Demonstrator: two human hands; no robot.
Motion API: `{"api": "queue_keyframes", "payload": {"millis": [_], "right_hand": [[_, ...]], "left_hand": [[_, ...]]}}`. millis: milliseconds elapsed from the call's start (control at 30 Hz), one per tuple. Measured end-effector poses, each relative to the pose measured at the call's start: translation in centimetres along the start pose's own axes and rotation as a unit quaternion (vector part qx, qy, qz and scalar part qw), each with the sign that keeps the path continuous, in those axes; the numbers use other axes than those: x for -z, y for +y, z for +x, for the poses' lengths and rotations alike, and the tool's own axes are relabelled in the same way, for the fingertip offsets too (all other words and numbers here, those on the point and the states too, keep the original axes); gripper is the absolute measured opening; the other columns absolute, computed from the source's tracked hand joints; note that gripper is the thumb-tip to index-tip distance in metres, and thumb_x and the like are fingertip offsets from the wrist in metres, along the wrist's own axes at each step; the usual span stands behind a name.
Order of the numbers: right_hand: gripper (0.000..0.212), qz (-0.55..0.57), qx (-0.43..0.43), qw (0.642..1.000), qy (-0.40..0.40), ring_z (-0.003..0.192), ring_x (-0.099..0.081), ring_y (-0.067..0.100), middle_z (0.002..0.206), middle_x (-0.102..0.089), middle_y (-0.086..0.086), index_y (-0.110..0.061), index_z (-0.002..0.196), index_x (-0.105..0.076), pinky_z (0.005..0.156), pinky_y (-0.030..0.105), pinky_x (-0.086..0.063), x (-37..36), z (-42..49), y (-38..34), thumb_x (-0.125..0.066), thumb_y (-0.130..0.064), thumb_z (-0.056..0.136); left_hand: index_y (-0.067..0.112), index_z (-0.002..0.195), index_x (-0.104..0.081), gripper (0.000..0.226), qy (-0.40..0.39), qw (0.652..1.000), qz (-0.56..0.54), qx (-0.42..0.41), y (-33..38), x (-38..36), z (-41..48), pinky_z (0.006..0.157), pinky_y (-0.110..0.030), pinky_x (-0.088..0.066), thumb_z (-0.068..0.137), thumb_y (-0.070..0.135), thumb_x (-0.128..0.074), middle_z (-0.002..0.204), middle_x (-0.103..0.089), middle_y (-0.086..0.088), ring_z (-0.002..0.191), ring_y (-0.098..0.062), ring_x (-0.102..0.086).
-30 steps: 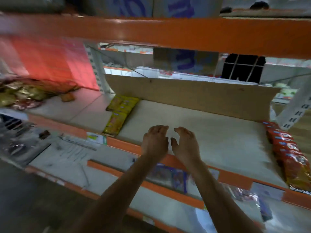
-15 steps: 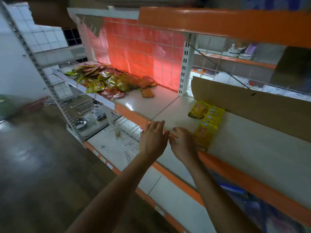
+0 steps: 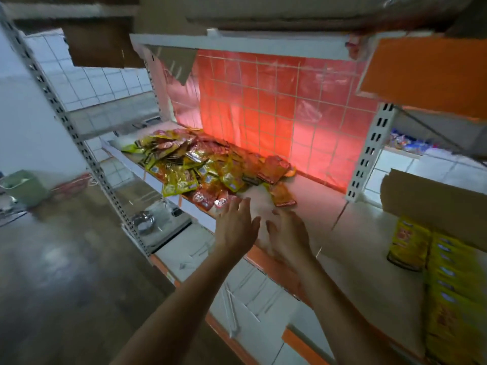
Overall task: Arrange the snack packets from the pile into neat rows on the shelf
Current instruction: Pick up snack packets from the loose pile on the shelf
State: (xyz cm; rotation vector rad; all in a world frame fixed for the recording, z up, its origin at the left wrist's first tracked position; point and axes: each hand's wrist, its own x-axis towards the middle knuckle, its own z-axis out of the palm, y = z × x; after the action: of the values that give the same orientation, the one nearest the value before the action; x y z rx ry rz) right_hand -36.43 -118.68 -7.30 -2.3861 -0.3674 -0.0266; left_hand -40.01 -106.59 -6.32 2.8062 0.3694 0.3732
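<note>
Toward the left end of the shelf, the pile of snack packets is lying in a loose heap of yellow, red and orange sachets, overlapping at all angles and leaning back toward the red tiled panel. One orange packet is sitting apart, just beside the heap's right edge.

Both hands are reaching in over the shelf's front lip, near the heap's front corner. Left grip: fingers straight and spread, holding nothing, tips just short of the red packets at the front; contact cannot be told through the blur. Right grip: fingers likewise apart and empty, hovering over bare shelf close to the stray orange packet.

Well apart, at the right edge of view, a row of yellow packets is lying in line from front to back, in front of a cardboard sheet.

Judgement: the job is looking early. One row is laid; the heap is looking nearly whole, and much bare shelf is waiting between heap and row. Picking up more packets is likely the step in hand.

Below left, a metal bowl is sitting on a lower shelf; a green bin is standing on the floor.
</note>
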Motion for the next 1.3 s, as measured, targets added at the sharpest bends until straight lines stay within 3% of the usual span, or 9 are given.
{"api": "queue_keyframes", "payload": {"millis": [300,433,533,667,767,900,1067,1200,1300], "right_hand": [[0.023,0.043,-0.019,0.998,0.048,0.11,-0.057,0.029,0.114,-0.066,0.01,-0.01,0.111,-0.065,0.085,0.031,-0.04,-4.1,9.4,-3.2,-0.057,-0.013,0.089],[0.037,0.03,-0.088,0.994,0.065,0.12,-0.053,0.028,0.128,-0.06,0.01,-0.011,0.128,-0.056,0.098,0.035,-0.038,-6.4,13.8,-4.9,-0.054,-0.019,0.092],[0.038,-0.012,-0.108,0.992,0.07,0.119,-0.052,0.03,0.127,-0.058,0.013,-0.01,0.128,-0.054,0.098,0.036,-0.038,-8.0,16.2,-5.8,-0.052,-0.026,0.093],[0.049,-0.049,-0.147,0.985,0.081,0.117,-0.051,0.033,0.125,-0.057,0.014,-0.013,0.136,-0.044,0.093,0.04,-0.043,-9.4,17.3,-6.4,-0.055,-0.03,0.091],[0.056,-0.052,-0.168,0.979,0.104,0.114,-0.054,0.035,0.122,-0.06,0.014,-0.017,0.144,-0.036,0.089,0.042,-0.046,-9.8,17.7,-6.5,-0.054,-0.022,0.091],[0.043,-0.044,-0.185,0.975,0.117,0.11,-0.057,0.034,0.116,-0.064,0.015,-0.012,0.132,-0.051,0.087,0.039,-0.046,-9.9,18.1,-6.6,-0.054,-0.025,0.091],[0.037,0.057,-0.173,0.975,0.129,0.1,-0.06,0.027,0.103,-0.067,0.01,-0.012,0.108,-0.068,0.079,0.034,-0.047,-10.8,17.9,-7.8,-0.059,-0.043,0.089],[0.044,0.173,-0.186,0.955,0.153,0.102,-0.059,0.018,0.116,-0.063,0.003,-0.015,0.127,-0.057,0.082,0.027,-0.044,-10.4,18.0,-8.5,-0.066,-0.029,0.086],[0.028,0.212,-0.182,0.937,0.21,0.076,-0.055,0.009,0.1,-0.063,0.002,-0.013,0.119,-0.058,0.068,0.027,-0.043,-9.6,17.8,-8.3,-0.054,-0.013,0.091]], "left_hand": [[0.012,0.127,-0.043,0.034,-0.017,0.999,-0.005,-0.037,-3.8,-1.5,11.3,0.098,-0.038,-0.042,0.094,0.022,-0.046,0.132,-0.047,-0.009,0.123,-0.028,-0.041],[0.013,0.129,-0.038,0.04,-0.03,0.994,0.081,-0.064,-5.6,-2.0,15.3,0.093,-0.038,-0.041,0.095,0.033,-0.046,0.13,-0.046,-0.008,0.121,-0.029,-0.04],[0.011,0.126,-0.039,0.032,-0.028,0.991,0.094,-0.086,-6.8,-2.2,17.5,0.085,-0.036,-0.044,0.098,0.026,-0.041,0.121,-0.047,-0.01,0.113,-0.029,-0.046],[0.006,0.122,-0.043,0.031,-0.083,0.99,-0.003,-0.112,-8.0,-2.2,19.2,0.079,-0.039,-0.048,0.094,0.018,-0.047,0.117,-0.052,-0.014,0.105,-0.034,-0.059],[0.011,0.114,-0.054,0.031,-0.102,0.986,-0.049,-0.12,-9.3,-1.9,20.2,0.077,-0.04,-0.048,0.089,0.029,-0.057,0.11,-0.063,-0.013,0.101,-0.033,-0.062],[0.011,0.115,-0.058,0.046,-0.074,0.982,-0.155,-0.077,-10.8,-1.0,21.3,0.075,-0.037,-0.046,0.078,0.034,-0.073,0.104,-0.068,-0.014,0.1,-0.033,-0.063],[0.012,0.12,-0.058,0.046,-0.091,0.961,-0.257,-0.035,-12.1,-0.3,22.4,0.075,-0.031,-0.048,0.082,0.034,-0.071,0.099,-0.068,-0.004,0.091,-0.024,-0.064],[0.021,0.098,-0.061,0.016,-0.103,0.931,-0.349,-0.034,-12.6,0.0,22.1,0.069,-0.039,-0.055,0.085,0.028,-0.067,0.083,-0.068,0.002,0.077,-0.02,-0.067],[0.02,0.099,-0.059,0.018,-0.122,0.899,-0.42,-0.015,-12.2,0.2,21.9,0.07,-0.045,-0.058,0.084,0.023,-0.069,0.091,-0.069,-0.004,0.08,-0.021,-0.068]]}}
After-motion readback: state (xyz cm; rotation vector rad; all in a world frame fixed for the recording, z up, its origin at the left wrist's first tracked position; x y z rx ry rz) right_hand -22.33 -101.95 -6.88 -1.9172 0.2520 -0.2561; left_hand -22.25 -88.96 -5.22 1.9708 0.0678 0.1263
